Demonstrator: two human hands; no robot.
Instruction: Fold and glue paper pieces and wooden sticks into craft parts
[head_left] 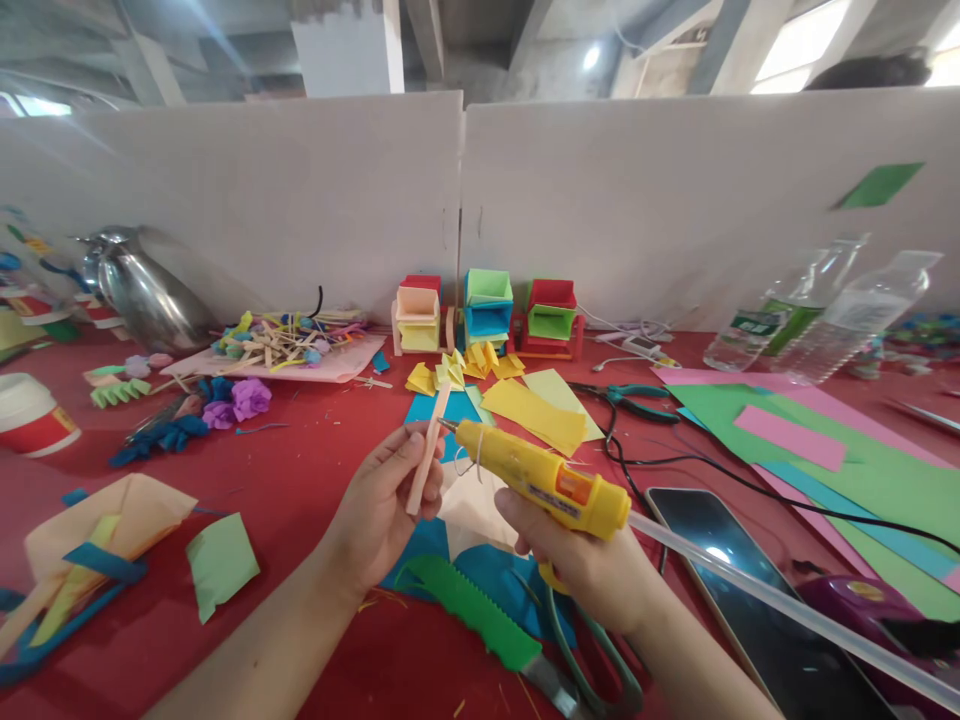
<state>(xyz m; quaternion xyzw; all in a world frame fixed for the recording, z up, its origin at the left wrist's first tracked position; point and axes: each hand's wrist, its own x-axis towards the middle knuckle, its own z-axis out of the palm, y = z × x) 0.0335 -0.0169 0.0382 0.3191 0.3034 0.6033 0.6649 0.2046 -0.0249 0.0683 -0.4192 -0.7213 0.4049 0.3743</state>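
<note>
My left hand (379, 510) pinches a thin wooden craft stick (429, 450), held nearly upright above the red table. My right hand (592, 575) grips a yellow hot glue gun (547, 480) with a clear glue stick (787, 610) trailing from its back. The metal nozzle touches the side of the wooden stick near its upper part. Below my hands lie blue and pale paper pieces (480, 560), a green utility knife (472, 610) and scissors (592, 660).
Three small coloured paper-box models (487, 310) stand by the white partition. Yellow folded papers (532, 410), green and pink sheets (810, 440), pliers (630, 400), a phone (742, 580), two plastic bottles (817, 320), a steel kettle (142, 290) and paper scraps surround the hands.
</note>
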